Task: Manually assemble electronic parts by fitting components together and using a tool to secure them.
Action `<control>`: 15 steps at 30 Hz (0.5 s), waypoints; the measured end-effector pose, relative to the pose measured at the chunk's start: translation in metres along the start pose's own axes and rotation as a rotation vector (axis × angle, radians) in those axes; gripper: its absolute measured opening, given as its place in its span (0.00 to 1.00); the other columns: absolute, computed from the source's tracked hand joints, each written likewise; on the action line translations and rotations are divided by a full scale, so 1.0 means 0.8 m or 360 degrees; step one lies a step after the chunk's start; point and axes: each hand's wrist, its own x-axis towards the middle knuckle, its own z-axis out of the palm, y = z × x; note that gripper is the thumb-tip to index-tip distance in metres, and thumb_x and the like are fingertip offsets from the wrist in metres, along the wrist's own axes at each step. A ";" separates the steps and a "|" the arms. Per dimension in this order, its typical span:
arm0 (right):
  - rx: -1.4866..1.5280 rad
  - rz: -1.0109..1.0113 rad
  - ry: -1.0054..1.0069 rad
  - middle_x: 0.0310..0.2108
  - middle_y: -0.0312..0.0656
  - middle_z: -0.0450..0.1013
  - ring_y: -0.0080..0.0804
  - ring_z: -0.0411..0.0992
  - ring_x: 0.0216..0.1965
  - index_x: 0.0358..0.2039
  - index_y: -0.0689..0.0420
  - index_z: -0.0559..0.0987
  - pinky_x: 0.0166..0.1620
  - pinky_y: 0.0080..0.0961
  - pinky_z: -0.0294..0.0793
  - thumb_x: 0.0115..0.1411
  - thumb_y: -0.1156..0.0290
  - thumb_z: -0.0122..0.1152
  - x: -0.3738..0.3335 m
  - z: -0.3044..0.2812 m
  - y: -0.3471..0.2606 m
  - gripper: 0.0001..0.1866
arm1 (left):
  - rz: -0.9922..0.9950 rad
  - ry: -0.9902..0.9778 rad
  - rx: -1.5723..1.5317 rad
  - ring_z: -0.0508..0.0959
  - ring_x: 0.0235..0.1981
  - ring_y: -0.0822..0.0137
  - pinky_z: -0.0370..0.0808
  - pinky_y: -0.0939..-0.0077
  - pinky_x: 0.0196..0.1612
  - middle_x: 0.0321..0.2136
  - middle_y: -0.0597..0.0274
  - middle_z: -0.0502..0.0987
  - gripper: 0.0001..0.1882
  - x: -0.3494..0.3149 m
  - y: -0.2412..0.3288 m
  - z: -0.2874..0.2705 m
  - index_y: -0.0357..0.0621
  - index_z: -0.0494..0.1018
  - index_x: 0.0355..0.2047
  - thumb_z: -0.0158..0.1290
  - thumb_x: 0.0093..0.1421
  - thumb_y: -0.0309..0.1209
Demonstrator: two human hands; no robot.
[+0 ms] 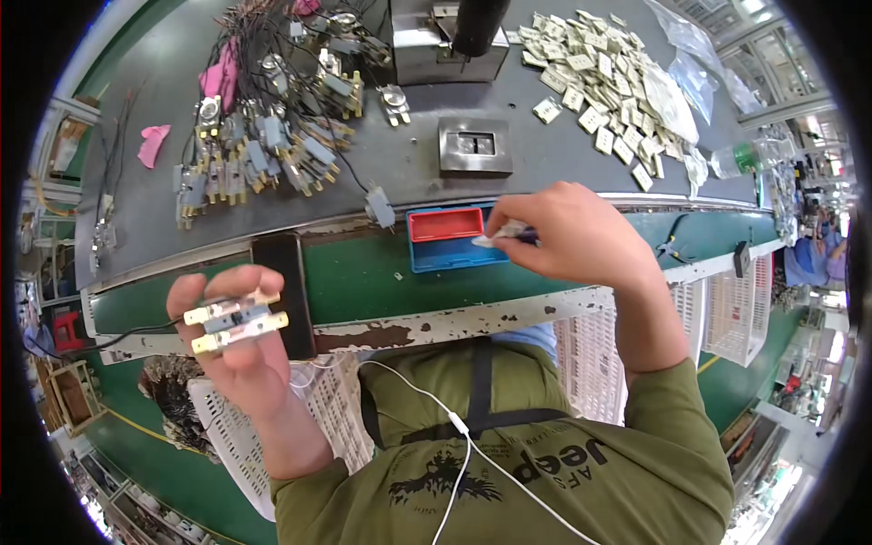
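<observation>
My left hand (pixel 238 350), palm up, holds a small electrical part (pixel 234 320) with brass-coloured ends and a grey middle, the fingers curled behind it. A black wire runs from the part off to the left. My right hand (pixel 577 234) is closed in a pinch over the right end of a blue tray (pixel 454 258). Between its fingertips shows a small whitish piece (pixel 502 234) with something dark beside it, too small to name. A red box (pixel 445 223) sits inside the blue tray.
Behind the tray are a metal block with a slot (pixel 475 145) and a machine (pixel 445 59). Wired parts (pixel 263 150) heap at the left, pale rectangular pieces (pixel 609 82) at the right. A phone (pixel 283 291) lies by my left hand, pliers (pixel 670 247) farther right.
</observation>
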 end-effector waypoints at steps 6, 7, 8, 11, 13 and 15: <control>-0.0302 -0.0043 -0.0089 0.20 0.44 0.73 0.44 0.72 0.24 0.29 0.54 0.78 0.29 0.37 0.70 0.50 0.67 0.54 0.029 0.016 0.002 0.07 | -0.0220 0.0021 -0.0123 0.74 0.42 0.58 0.70 0.66 0.47 0.42 0.48 0.72 0.33 -0.012 -0.016 0.001 0.41 0.58 0.51 0.58 0.53 0.45; -0.0355 -0.0019 -0.0111 0.20 0.45 0.73 0.45 0.72 0.24 0.29 0.54 0.78 0.30 0.37 0.70 0.50 0.67 0.54 0.032 0.017 0.001 0.08 | -0.0254 -0.0004 -0.0113 0.74 0.42 0.58 0.70 0.67 0.47 0.42 0.48 0.72 0.33 -0.014 -0.019 0.000 0.41 0.58 0.50 0.58 0.53 0.46; -0.0361 -0.0026 -0.0133 0.20 0.45 0.73 0.45 0.72 0.24 0.29 0.54 0.78 0.30 0.37 0.70 0.50 0.67 0.54 0.034 0.019 0.001 0.08 | -0.0287 -0.0029 -0.0104 0.74 0.42 0.58 0.70 0.67 0.47 0.42 0.48 0.72 0.33 -0.017 -0.020 -0.002 0.41 0.58 0.50 0.58 0.52 0.46; -0.0398 -0.0004 -0.0168 0.20 0.45 0.73 0.45 0.72 0.25 0.28 0.54 0.78 0.30 0.37 0.71 0.49 0.67 0.54 0.044 0.025 0.003 0.08 | -0.0360 -0.0050 -0.0080 0.73 0.44 0.60 0.70 0.71 0.46 0.40 0.50 0.73 0.33 -0.023 -0.018 -0.005 0.42 0.60 0.48 0.62 0.48 0.44; -0.0450 -0.0007 -0.0207 0.20 0.45 0.73 0.45 0.72 0.25 0.29 0.54 0.78 0.31 0.37 0.71 0.48 0.68 0.55 0.049 0.027 0.003 0.08 | -0.0407 -0.0113 -0.0146 0.72 0.45 0.63 0.70 0.73 0.46 0.40 0.51 0.74 0.33 -0.023 -0.017 -0.003 0.43 0.62 0.45 0.66 0.44 0.42; -0.0474 0.0003 -0.0213 0.20 0.45 0.73 0.45 0.72 0.25 0.29 0.54 0.78 0.31 0.37 0.71 0.48 0.68 0.54 0.051 0.030 0.004 0.08 | -0.0405 -0.0152 -0.0187 0.72 0.45 0.63 0.69 0.72 0.46 0.40 0.50 0.74 0.33 -0.024 -0.019 -0.001 0.43 0.63 0.45 0.66 0.43 0.42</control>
